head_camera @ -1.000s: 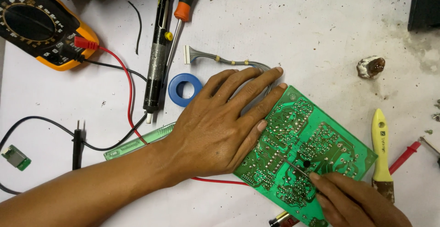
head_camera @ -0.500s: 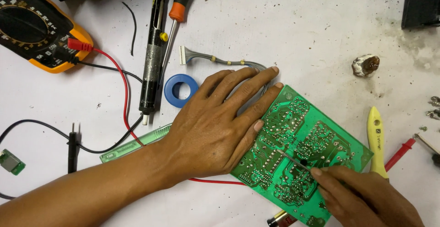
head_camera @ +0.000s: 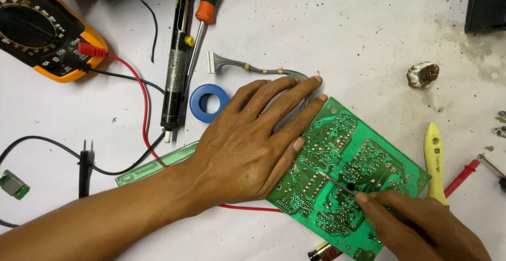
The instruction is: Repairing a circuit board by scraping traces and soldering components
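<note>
Far left edge: small green module on the white table, black probe just right of it with its black lead looping off. Top left – orange-and-black multimeter, red lead plugged in and trailing down toward the middle. Next, a black desoldering pump lying near-vertical, an orange-collared screwdriver touching its right side, blue tape roll just beside the pump's lower end. A translucent green strip pokes out from under the wrist. Left hand is open, palm down, fingers spread flat – fingertips over a grey ribbon cable and the upper-left edge of the green circuit board, pinning it. Board lies solder side up, tilted, centre-right of the table. Right hand, bottom right, is closed, pinching a thin metal tool whose tip rests on the board's middle. Right of the board: yellow-handled tool, red probe, brownish lump higher up.
</note>
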